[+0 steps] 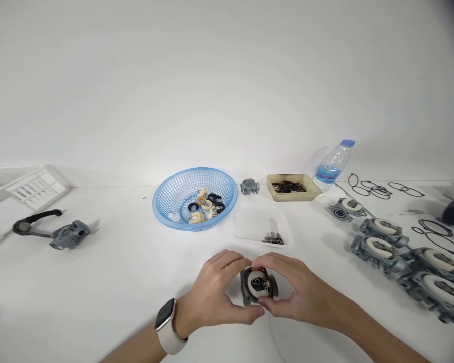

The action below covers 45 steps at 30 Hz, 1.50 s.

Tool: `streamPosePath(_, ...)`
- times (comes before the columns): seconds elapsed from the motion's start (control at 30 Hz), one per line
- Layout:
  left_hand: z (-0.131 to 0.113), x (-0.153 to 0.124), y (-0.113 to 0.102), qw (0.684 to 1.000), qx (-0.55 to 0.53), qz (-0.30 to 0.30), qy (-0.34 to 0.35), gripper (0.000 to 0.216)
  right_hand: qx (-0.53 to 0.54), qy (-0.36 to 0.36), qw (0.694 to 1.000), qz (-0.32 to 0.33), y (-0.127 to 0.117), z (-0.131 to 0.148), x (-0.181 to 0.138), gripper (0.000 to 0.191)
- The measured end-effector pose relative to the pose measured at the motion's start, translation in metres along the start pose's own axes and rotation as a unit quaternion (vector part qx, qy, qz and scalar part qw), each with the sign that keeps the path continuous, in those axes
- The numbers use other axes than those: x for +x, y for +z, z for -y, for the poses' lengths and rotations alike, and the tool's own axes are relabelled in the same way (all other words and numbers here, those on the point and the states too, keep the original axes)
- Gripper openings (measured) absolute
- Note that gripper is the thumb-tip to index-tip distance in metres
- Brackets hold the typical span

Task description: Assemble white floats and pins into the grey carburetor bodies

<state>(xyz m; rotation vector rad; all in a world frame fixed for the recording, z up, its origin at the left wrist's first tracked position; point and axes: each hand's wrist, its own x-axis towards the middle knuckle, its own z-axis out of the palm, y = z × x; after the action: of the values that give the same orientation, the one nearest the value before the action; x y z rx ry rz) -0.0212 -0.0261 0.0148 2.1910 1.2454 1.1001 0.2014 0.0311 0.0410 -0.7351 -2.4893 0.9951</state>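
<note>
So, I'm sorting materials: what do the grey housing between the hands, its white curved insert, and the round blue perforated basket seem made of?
Grey housing: probably cast metal, from its dull metallic grey. White curved insert: likely matte plastic, evenly pale. Round blue basket: moulded plastic, apparently, smooth with regular holes.

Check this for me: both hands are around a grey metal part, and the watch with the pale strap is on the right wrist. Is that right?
Not quite: the head view shows the watch on the left wrist, not the right. The rest holds: the left hand and right hand are around the metal part.
</note>
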Motion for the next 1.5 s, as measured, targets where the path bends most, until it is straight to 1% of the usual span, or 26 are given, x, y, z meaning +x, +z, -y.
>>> streamPosePath(0.07,-0.002,-0.001,0.0,1.0,0.002,-0.015,0.014,0.057,-0.001,-0.012,1.0,-0.002,0.002,0.0,-0.001,0.048)
streamPosePath(0.13,-0.002,-0.002,0.0,1.0,0.007,-0.018,0.023,0.054,-0.001,-0.028,1.0,-0.003,-0.001,0.0,-0.001,0.048)
streamPosePath(0.2,0.0,-0.003,0.001,1.0,0.01,-0.013,0.026,0.052,0.002,-0.031,1.0,-0.005,-0.009,-0.002,-0.001,0.046)
streamPosePath(0.27,0.001,-0.003,0.002,1.0,0.009,-0.011,0.024,0.047,0.004,-0.026,0.999,-0.031,-0.023,-0.009,-0.001,0.041)
streamPosePath(0.33,0.002,-0.004,0.004,1.0,0.008,-0.013,0.021,0.043,-0.011,-0.008,0.996,-0.088,-0.038,-0.022,-0.001,0.032)
streamPosePath(0.37,0.002,-0.004,0.005,1.0,0.011,-0.015,0.021,0.041,-0.032,0.013,0.993,-0.116,-0.046,-0.03,0.0,0.027)
streamPosePath(0.4,0.003,-0.004,0.005,0.999,0.016,-0.018,0.023,0.04,-0.065,0.042,0.988,-0.133,-0.053,-0.038,0.002,0.025)
streamPosePath(0.43,0.003,-0.004,0.006,0.999,0.026,-0.021,0.029,0.039,-0.103,0.073,0.983,-0.134,-0.058,-0.046,0.005,0.025)
streamPosePath(0.5,0.003,-0.004,0.006,0.997,0.055,-0.028,0.047,0.037,-0.169,0.11,0.974,-0.101,-0.067,-0.058,0.012,0.026)
streamPosePath(0.53,0.003,-0.003,0.006,0.995,0.073,-0.03,0.059,0.037,-0.191,0.113,0.972,-0.075,-0.069,-0.062,0.016,0.026)
streamPosePath(0.63,0.002,-0.002,0.007,0.989,0.122,-0.025,0.085,0.034,-0.23,0.09,0.969,0.006,-0.072,-0.068,0.032,0.023)
streamPosePath(0.8,-0.001,0.0,0.01,0.984,0.154,-0.025,0.085,0.026,-0.281,0.072,0.948,0.128,-0.076,-0.066,0.064,0.024)
streamPosePath(0.97,-0.001,0.001,0.016,0.985,0.147,-0.042,0.073,0.031,-0.31,0.083,0.925,0.205,-0.078,-0.059,0.088,0.03)
streamPosePath(1.1,-0.001,0.0,0.018,0.989,0.133,-0.044,0.056,0.034,-0.329,0.098,0.91,0.23,-0.072,-0.058,0.093,0.026)
streamPosePath(1.2,-0.002,0.0,0.019,0.99,0.129,-0.04,0.051,0.034,-0.346,0.108,0.905,0.223,-0.065,-0.06,0.092,0.024)
streamPosePath(1.3,-0.002,-0.001,0.018,0.99,0.126,-0.032,0.047,0.034,-0.35,0.113,0.904,0.216,-0.062,-0.061,0.092,0.028)
streamPosePath(1.4,-0.002,-0.001,0.017,0.991,0.124,-0.023,0.044,0.035,-0.337,0.12,0.908,0.218,-0.066,-0.061,0.093,0.032)
streamPosePath(1.5,-0.002,-0.001,0.016,0.991,0.122,-0.02,0.044,0.036,-0.32,0.119,0.916,0.212,-0.076,-0.059,0.092,0.029)
